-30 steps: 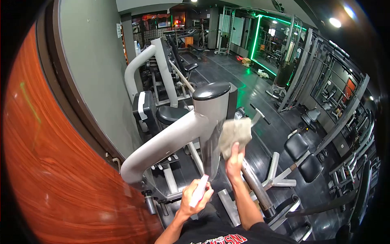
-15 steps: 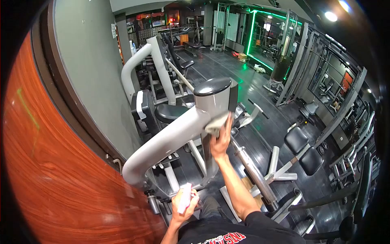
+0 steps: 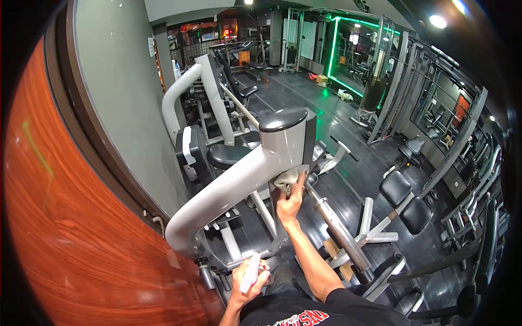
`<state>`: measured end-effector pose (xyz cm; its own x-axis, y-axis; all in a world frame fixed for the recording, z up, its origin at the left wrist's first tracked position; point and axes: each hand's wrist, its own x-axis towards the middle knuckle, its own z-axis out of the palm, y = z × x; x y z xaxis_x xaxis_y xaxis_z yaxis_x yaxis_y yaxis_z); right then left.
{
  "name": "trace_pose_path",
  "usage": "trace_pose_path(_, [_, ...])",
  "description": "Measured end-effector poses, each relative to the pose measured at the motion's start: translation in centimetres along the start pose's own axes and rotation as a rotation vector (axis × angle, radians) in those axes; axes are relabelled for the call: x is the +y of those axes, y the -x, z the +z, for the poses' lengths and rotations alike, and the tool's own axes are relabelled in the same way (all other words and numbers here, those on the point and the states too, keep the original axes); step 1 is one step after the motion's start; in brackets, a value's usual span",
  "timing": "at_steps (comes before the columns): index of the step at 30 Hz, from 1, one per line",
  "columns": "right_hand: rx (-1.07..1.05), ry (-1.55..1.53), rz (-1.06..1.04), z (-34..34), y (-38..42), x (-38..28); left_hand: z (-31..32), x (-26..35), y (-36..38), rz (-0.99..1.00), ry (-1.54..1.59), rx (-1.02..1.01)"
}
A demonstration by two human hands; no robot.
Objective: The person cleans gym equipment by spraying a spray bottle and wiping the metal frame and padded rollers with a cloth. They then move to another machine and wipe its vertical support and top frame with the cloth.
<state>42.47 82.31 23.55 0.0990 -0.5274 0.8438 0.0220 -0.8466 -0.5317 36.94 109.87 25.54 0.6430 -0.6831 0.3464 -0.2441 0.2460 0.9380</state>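
Note:
My right hand (image 3: pixel 290 200) presses a grey cloth (image 3: pixel 288 177) against the silver frame (image 3: pixel 239 185) of a gym machine, just below its black-capped column (image 3: pixel 284 118). My left hand (image 3: pixel 247 280) is low near my body and grips a small white spray bottle (image 3: pixel 250 271). The two hands are well apart. A steel weight-sleeve bar (image 3: pixel 334 224) runs down to the right of my right forearm.
A reddish wooden panel (image 3: pixel 70 228) and a grey wall (image 3: pixel 119 92) close off the left side. Black seat pads (image 3: pixel 405 201) and more machines stand to the right. Dark open floor with a green-lit frame (image 3: pixel 331 49) stretches behind.
My right hand brought the cloth from the air at the column's right onto the frame, then slid it slightly down. My left hand with the bottle dropped lower toward my body.

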Motion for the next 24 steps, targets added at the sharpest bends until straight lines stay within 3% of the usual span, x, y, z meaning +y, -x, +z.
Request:
trace_pose_path(2, [-0.015,-0.018,0.094,0.0,-0.8,0.3,0.1,-0.3,0.1,0.017,0.016,0.005])
trace_pose_path(4, [0.092,-0.053,-0.064,0.2,-4.9,-1.5,0.0,-0.2,0.0,0.023,0.009,-0.003])
trace_pose_path(8, [0.094,-0.046,-0.244,-0.9,-14.8,-6.5,-0.5,-0.4,0.1,0.042,-0.02,-0.031])
trace_pose_path(10, [0.028,0.123,-0.261,-1.9,-19.2,-8.5,-0.7,-0.3,0.0,0.063,-0.04,-0.038])
trace_pose_path(12, [-0.233,0.036,-0.04,-3.2,-21.7,-10.1,-0.7,0.2,-0.3,0.186,-0.172,-0.039])
trace_pose_path(14, [-0.283,0.094,-0.125,-3.7,-22.4,-11.3,-0.6,-0.3,-0.1,0.142,-0.136,-0.045])
trace_pose_path(17, [-0.51,0.31,-0.54,-3.6,-21.5,-13.9,-0.3,-0.6,-0.3,0.105,-0.112,-0.047])
trace_pose_path(18, [-0.639,0.339,-0.582,-3.7,-21.1,-15.3,-0.2,-0.5,-0.3,0.116,-0.12,-0.049])
trace_pose_path(20, [-0.615,0.276,-0.802,-2.6,-20.0,-14.9,-0.1,-0.2,-0.2,0.071,-0.074,-0.051])
trace_pose_path(24, [-0.658,0.231,-0.712,-4.1,-21.6,-14.4,-0.8,-0.3,0.4,0.073,-0.039,0.003])
